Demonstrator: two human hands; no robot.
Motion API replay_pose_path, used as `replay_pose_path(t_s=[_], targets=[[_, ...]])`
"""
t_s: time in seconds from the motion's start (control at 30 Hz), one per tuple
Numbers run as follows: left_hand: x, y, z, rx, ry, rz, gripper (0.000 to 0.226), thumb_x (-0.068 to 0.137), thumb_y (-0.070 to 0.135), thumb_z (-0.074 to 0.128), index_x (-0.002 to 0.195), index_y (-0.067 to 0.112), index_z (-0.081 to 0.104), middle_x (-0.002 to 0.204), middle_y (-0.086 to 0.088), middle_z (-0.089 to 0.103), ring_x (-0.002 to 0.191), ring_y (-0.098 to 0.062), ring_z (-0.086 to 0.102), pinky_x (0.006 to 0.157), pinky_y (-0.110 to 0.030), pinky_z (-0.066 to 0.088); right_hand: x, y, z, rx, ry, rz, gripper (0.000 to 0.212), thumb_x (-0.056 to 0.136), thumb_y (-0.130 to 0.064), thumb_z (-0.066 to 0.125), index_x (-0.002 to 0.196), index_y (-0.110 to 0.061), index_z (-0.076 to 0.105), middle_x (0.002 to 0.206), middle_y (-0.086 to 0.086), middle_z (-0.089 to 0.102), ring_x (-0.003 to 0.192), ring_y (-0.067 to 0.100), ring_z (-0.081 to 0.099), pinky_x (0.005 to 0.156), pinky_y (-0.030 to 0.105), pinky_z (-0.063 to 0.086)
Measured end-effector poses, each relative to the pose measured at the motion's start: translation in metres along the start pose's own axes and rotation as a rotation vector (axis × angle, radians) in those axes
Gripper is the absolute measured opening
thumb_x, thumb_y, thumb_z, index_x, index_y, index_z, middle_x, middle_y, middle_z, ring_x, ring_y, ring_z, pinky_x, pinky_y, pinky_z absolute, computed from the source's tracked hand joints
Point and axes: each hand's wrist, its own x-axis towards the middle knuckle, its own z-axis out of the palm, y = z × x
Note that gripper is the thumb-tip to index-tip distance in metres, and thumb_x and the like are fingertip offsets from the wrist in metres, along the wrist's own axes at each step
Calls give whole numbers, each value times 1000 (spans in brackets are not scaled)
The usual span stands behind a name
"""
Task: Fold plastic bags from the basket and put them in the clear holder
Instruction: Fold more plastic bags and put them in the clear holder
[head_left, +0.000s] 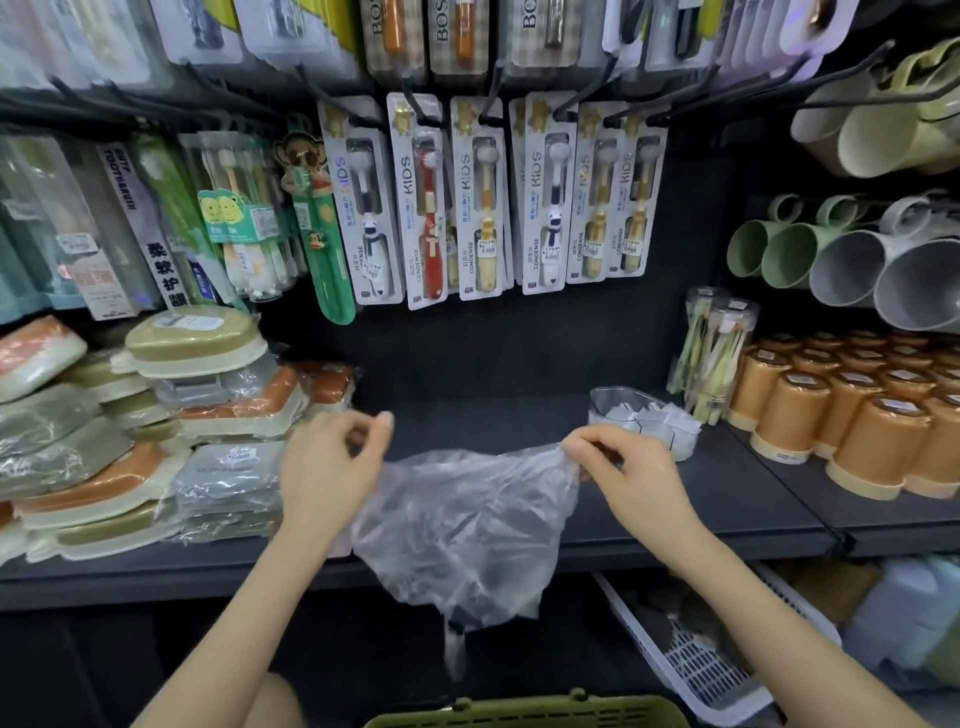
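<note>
While we held the crumpled clear plastic bag (467, 519) stretched between our hands over the front edge of the dark grey shelf (727, 509), the step in hand looked to us like the opening-out and flattening that comes before a first fold. Our right hand (631, 480), at three o'clock from the bag, pinched its upper corner between thumb and forefinger, with the other fingers curled. Our left hand (332, 462), at nine o'clock, had its fingers curled and its thumb and forefinger tips close together. It seemed to pinch the opposite corner, though the film there was hard to make out. The bag hung from that top edge, and its lower part drooped past the shelf's lip toward six o'clock, above the olive-green plastic basket (524, 714). The small clear plastic holder (618, 402) stood on the shelf at one o'clock from the bag, just beyond our right hand, with folded white pieces in it. We judged that the next move called for laying the bag flat on the shelf, pressing the air out and bringing its edges together evenly. Film this thin would likely slip and spring open unless held taut.
</note>
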Motion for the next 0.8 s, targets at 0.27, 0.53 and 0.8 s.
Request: replay_pose_path(t_s=[0.27,0.53,0.8], targets=[[-23,71,31,-668,-503,33,9,92,21,62,89,19,71,81,14,70,77,3,62,71,-11,44,19,-36,13,190,-80,-17,16,93,-22,60,85,-31,71,81,-14,71,77,2,64,75,23,51],[-12,48,35,-1124,-223,-413,20,93,8,56,78,15,67,77,-1,58,81,-19,51,81,-35,41,-26,2,-4,204,-98,79,8,89,-28,66,96,-29,68,100,-18,68,97,3,61,87,22,47],[-9,34,31,-1442,-191,-643,20,96,7,48,79,13,57,69,-2,58,62,-16,57,63,-30,47,-34,26,14,89,-152,64,13,84,-30,72,92,-38,66,102,-20,62,105,5,55,92,25,42]])
